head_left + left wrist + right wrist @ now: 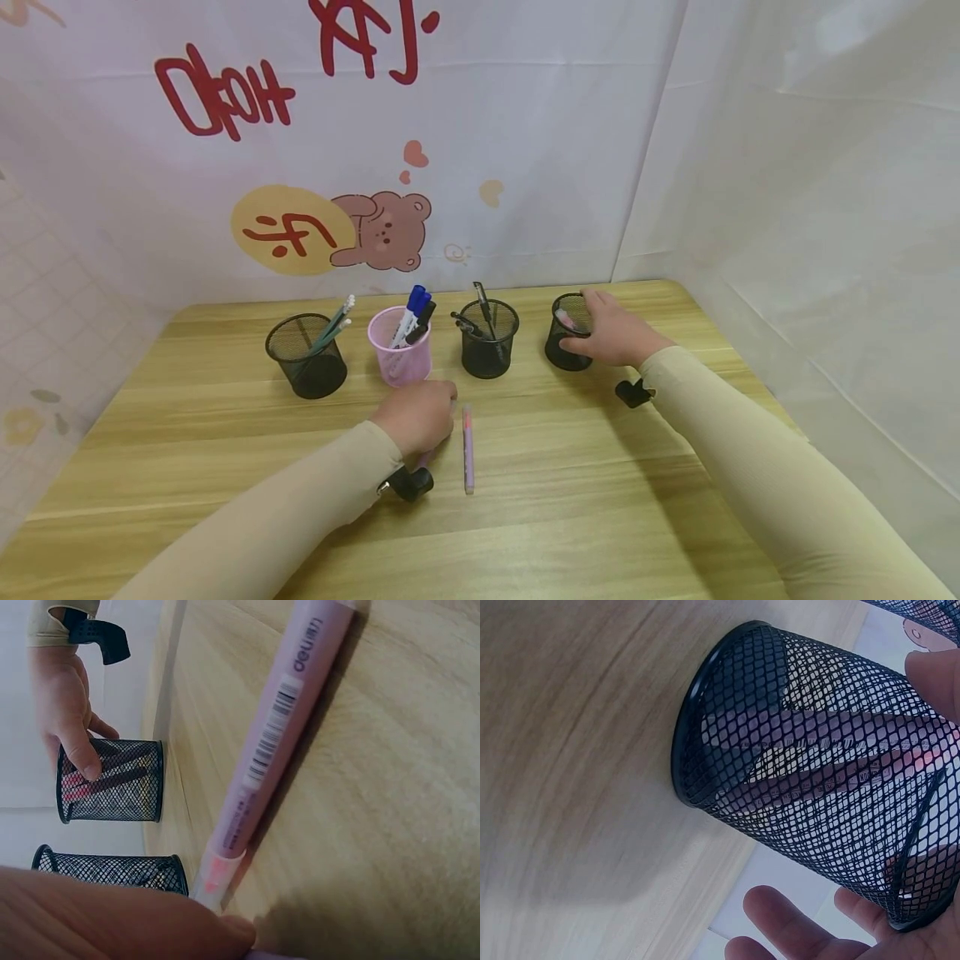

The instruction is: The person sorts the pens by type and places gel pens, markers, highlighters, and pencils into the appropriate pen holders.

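Note:
My left hand (417,414) is low over the table, its fingers pinching a purple highlighter (426,458) that the hand mostly hides. Just to its right, a second purple highlighter (468,450) with a clear cap and pink tip lies on the wood; its label faces up in the left wrist view. At the right, my right hand (618,333) holds a black mesh pen cup (566,354) near the rim, thumb on the near side and fingers spread around the other. Through the mesh in the right wrist view, two highlighters (817,729) lean inside the cup, which stands upright on the table.
Left of that cup stand a black mesh cup (486,358) with black pens, a pink cup (405,367) with blue and black markers, and another black mesh cup (318,379) with green pencils. A printed white curtain (555,167) hangs behind the wooden table (540,517).

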The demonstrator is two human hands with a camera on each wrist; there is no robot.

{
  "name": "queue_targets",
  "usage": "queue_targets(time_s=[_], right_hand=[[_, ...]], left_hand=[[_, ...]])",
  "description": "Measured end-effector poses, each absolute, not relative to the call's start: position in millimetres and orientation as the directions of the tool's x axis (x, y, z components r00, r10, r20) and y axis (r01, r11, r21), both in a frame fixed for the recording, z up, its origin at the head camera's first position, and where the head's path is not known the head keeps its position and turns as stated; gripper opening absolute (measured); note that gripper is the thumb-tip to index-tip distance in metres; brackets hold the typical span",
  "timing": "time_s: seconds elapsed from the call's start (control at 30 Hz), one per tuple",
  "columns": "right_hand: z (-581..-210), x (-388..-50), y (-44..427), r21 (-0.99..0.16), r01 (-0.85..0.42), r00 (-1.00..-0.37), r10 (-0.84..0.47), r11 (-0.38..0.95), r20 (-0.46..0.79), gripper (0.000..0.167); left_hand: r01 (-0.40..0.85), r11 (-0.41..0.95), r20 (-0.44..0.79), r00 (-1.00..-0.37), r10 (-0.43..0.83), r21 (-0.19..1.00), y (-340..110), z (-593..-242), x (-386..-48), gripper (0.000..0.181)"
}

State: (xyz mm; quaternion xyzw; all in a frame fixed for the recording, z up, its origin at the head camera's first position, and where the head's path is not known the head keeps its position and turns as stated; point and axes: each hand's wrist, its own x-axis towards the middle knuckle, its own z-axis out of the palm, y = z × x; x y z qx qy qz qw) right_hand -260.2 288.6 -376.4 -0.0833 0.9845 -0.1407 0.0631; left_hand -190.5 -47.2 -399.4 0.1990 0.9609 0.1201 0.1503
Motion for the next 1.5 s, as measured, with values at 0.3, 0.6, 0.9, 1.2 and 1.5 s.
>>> queue_targets(time_s=[0.3, 0.6, 0.9, 1.2, 1.5], right_hand=[[-377, -260, 288, -0.286, -0.142, -0.979, -0.177, 0.948, -0.102, 0.11], [-377, -260, 289, -0.286, -0.145, -0.978, -0.18, 0.947, -0.101, 0.112], [-376, -260, 289, -0.285, -0.139, -0.979, -0.176, 0.948, -0.108, 0.111], [-375, -259, 289, -0.286, -0.131, -0.978, -0.171, 0.949, -0.121, 0.112], [-376, -260, 289, -0.29, -0.133, -0.978, -0.173, 0.948, -0.119, 0.112]], left_hand=[[0.303, 0.886, -0.223, -0.892, 0.393, 0.351, -50, -394, -194, 0.035], [0.295, 0.864, -0.177, -0.903, 0.392, 0.407, -50, -382, -195, 0.044], [0.347, 0.82, -0.052, -0.909, 0.413, 0.455, -48, -376, -193, 0.038], [0.312, 0.766, -0.009, -0.924, 0.382, 0.562, -43, -366, -191, 0.04], [0.332, 0.723, 0.069, -0.927, 0.368, 0.606, -38, -362, -192, 0.041]])
